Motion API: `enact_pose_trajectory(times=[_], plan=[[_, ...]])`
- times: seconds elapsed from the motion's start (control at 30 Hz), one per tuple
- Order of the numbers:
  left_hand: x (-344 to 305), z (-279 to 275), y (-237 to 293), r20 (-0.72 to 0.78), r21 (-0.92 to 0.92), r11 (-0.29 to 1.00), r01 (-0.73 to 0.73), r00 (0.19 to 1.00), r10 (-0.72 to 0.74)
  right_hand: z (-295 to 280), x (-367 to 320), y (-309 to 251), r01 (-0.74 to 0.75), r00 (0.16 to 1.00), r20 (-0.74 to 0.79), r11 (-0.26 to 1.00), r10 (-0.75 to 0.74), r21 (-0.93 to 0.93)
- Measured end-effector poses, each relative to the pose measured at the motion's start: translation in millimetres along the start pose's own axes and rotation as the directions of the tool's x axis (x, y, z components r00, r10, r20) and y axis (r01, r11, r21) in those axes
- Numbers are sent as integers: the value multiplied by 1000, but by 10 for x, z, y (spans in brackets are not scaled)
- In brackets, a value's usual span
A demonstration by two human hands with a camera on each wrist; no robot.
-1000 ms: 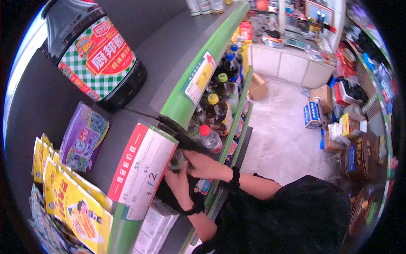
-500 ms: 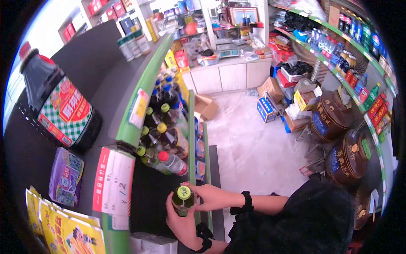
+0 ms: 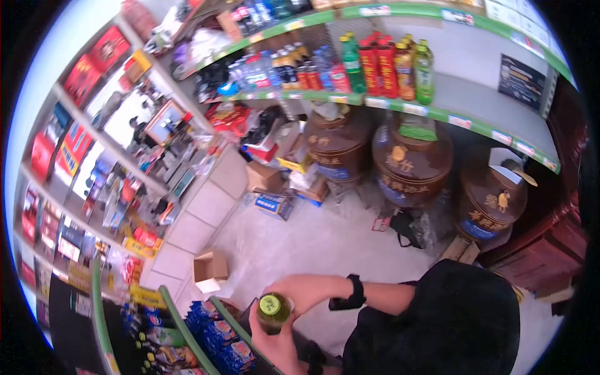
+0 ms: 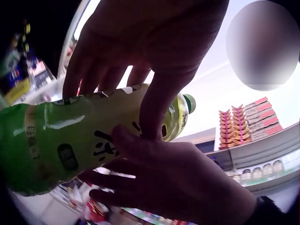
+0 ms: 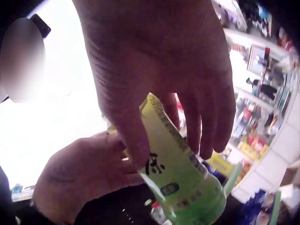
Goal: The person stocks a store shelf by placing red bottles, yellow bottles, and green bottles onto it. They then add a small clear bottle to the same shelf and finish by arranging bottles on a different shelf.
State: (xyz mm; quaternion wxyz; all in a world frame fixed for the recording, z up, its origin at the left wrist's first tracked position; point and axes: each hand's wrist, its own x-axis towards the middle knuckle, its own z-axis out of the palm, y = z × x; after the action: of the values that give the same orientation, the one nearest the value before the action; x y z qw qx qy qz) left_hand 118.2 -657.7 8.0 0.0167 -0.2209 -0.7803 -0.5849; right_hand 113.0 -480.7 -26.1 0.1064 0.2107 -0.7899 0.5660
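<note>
A green tea bottle [image 3: 275,322] with a yellow-green cap [image 3: 270,305] is held between both hands at the lower middle of the head view. My left hand [image 3: 275,345] grips its near side, and my right hand [image 3: 307,291] wraps the far side. In the left wrist view the bottle [image 4: 79,126] lies slantwise, its label with dark characters facing the camera and the left thumb across it. From the right wrist view, the right thumb [image 5: 136,145] presses on the label while the fingers reach behind the bottle [image 5: 178,164].
Green-edged shelves [image 3: 187,337] with drinks and blue packets stand at the lower left. An opened cardboard box [image 3: 211,270] sits on the pale floor. Large brown jars [image 3: 412,165] stand under a shelf of bottles [image 3: 462,112] across the aisle. A counter [image 3: 200,212] lies beyond.
The bottle, first inside the shelf, has come out over the aisle in both hands. The head view has swung right, from the near shelf towards the jars and the opposite shelf.
</note>
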Motion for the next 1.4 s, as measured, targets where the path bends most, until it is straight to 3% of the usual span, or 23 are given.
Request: enact_pose_trajectory(times=[0.03, 0.1, 0.23, 0.43, 0.5, 0.53, 0.77, 0.8, 0.9, 0.93, 1.03, 1.07, 1.17, 1.2, 1.3, 1.4], plan=[[29, 265, 105, 74, 73, 997, -19, 997, 14, -286, -208, -14, -12, 999, -30, 1000, 12, 3], [72, 824, 263, 188, -24, 999, -25, 982, 29, -849, -630, -36, -32, 996, -85, 999, 31, -14], [122, 1741, 564, 328, -95, 971, -218, 914, 238, -1642, -1469, -113, -214, 967, -169, 967, 190, -140], [253, 2739, 945, 498, -256, 940, -223, 803, 327, -2294, -2317, -322, -400, 802, -531, 906, 273, -139], [295, 3055, 1046, 540, -338, 913, -227, 748, 386, -2454, -2519, -498, -454, 726, -634, 878, 267, -151], [330, 3198, 1097, 569, -374, 895, -243, 702, 428, -2487, -2632, -442, -406, 694, -708, 884, 131, -234], [533, 4202, 1480, 625, -609, 751, -256, 428, 653, -2955, -3039, -712, -576, 473, -881, 748, -23, -329], [581, 4332, 1565, 628, -617, 733, -287, 381, 679, -3021, -3038, -752, -598, 417, -908, 738, -47, -313], [690, 4882, 1669, 591, -718, 677, -160, 373, 715, -3271, -3104, -715, -659, 232, -957, 696, -172, -285], [725, 5034, 1712, 592, -713, 682, -164, 382, 710, -3361, -3123, -689, -676, 126, -983, 714, -132, -182], [777, 5356, 1832, 697, -649, 759, 52, 439, 567, -3691, -3157, -579, -730, -68, -953, 665, -296, -155], [794, 5505, 1793, 702, -651, 758, 38, 411, 582, -3772, -3135, -652, -778, -37, -933, 597, -358, -198], [822, 5935, 1698, 668, -691, 721, -60, 330, 667, -4170, -3304, -555, -800, -23, -902, 548, -432, -242], [838, 6026, 1699, 627, -720, 682, -131, 297, 720, -4307, -3375, -552, -734, -102, -953, 668, -285, -121], [867, 6314, 1678, 539, -766, 587, -262, 235, 809, -4814, -3651, -407, -762, -15, -964, 627, -265, -161], [876, 6558, 1675, 507, -749, 528, -400, 168, 846, -5233, -3836, -344, -850, -58, -996, 527, -75, 10]])
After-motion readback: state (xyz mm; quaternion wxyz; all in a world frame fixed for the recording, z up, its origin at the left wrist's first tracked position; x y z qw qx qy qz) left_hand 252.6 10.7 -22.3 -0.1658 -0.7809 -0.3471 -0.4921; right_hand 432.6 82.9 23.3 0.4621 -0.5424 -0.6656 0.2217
